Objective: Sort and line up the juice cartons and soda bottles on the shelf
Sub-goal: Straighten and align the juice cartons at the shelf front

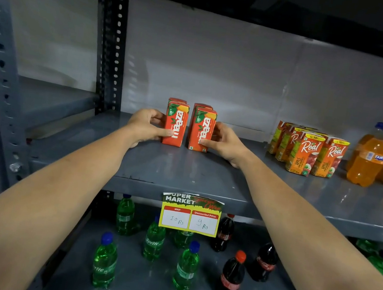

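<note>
Two short rows of red Maaza juice cartons stand upright on the grey shelf. My left hand grips the left Maaza cartons from their left side. My right hand grips the right Maaza cartons from their right side. A narrow gap separates the two rows. Further right on the same shelf stand several orange Real apple juice cartons in a cluster, then orange Fanta bottles at the far right.
A yellow price tag hangs from the shelf's front edge. On the lower shelf stand several green Sprite bottles and dark cola bottles, scattered. A perforated steel upright rises at the shelf's left end.
</note>
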### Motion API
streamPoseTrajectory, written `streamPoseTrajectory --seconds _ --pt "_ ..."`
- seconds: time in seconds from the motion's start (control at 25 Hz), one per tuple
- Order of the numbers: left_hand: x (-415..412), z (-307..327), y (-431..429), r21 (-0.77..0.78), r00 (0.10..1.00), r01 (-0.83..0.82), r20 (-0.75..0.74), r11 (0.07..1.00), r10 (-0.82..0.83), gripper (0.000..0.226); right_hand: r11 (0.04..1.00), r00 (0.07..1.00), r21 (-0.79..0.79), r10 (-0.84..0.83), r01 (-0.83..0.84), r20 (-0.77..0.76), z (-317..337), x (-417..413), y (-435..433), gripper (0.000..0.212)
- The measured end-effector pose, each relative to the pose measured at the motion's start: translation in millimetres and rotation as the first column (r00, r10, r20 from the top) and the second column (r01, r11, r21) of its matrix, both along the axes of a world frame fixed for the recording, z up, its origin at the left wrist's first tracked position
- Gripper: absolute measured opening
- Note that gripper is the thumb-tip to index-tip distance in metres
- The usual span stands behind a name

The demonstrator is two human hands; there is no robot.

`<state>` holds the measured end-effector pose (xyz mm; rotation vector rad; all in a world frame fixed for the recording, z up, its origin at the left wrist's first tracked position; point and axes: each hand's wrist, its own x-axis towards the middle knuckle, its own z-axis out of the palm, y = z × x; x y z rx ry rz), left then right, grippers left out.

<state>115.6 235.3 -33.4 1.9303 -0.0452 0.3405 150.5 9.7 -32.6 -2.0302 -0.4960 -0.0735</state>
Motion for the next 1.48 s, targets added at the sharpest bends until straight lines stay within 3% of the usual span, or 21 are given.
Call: streamPoseTrajectory --seconds 0.16,0.24,0.32,0.4,0.48,0.56,0.68,0.84,1.0,1.16,1.2,1.28,1.36,1.48 --pt "0 -2 0 -0.022 1.0 0.003 -0.002 1.0 -0.003 0.06 1.0 0.999 0.022 0.011 -0.01 -0.045 -1 -1 3 0.064" --pt "-1 -3 1 -0.002 0.999 -0.04 0.016 0.999 0.04 0.058 0.991 0.999 0.127 -0.041 0.045 -0.035 2 -1 4 0.06" --pt "-6 -4 2 0.09 0.988 -0.141 0.075 0.986 0.135 0.06 0.957 0.988 0.259 -0.146 0.131 0.041 6 -1 1 0.043" --pt "-17 -3 -1 0.202 0.957 -0.255 0.19 0.946 0.217 0.059 0.934 0.941 0.273 -0.284 0.229 0.183 8 -8 -5 0.022" --pt "-33 -3 -8 0.265 0.923 -0.317 0.309 0.911 0.231 0.052 0.928 0.889 0.223 -0.357 0.3 0.287 6 -24 -12 0.025" --pt "-49 -5 -18 0.366 0.884 -0.34 0.439 0.866 0.162 0.043 0.927 0.863 0.193 -0.372 0.323 0.341 2 -44 -20 0.028" --pt "-75 -9 -47 0.569 0.822 -0.323 0.565 0.756 -0.074 0.035 0.895 0.869 0.259 -0.426 0.364 0.251 -5 -69 -52 0.035" --pt "-89 -12 -107 0.514 0.761 -0.293 0.635 0.806 -0.129 0.029 0.837 0.878 0.41 -0.455 0.363 0.15 -8 -89 -131 0.02" --pt "-78 -15 -200 0.42 0.801 -0.21 0.591 0.883 -0.091 0.028 0.824 0.796 0.38 -0.535 0.42 0.281 -9 -93 -228 0.039" --pt "-42 -18 -280 0.342 0.913 -0.161 0.407 0.926 0.008 0.041 0.843 0.721 0.199 -0.533 0.5 0.442 -8 -73 -296 0.019" --pt "-31 -17 -296 0.312 0.933 -0.162 0.358 0.936 0.043 0.048 0.854 0.74 0.153 -0.51 0.497 0.439 -7 -65 -307 0.017" --pt "-10 -16 -314 0.292 0.957 -0.178 0.275 0.94 0.096 0.067 0.897 0.831 0.039 -0.424 0.441 0.361 -7 -48 -313 0.037" --pt "8 -18 -322 0.383 0.967 -0.2 0.223 0.902 0.12 0.082 0.921 0.884 -0.06 -0.351 0.386 0.309 -9 -28 -312 0.054" --pt "25 -20 -322 0.447 0.983 -0.159 0.159 0.88 0.096 0.084 0.935 0.926 -0.091 -0.321 0.343 0.198 -8 -8 -307 0.067"
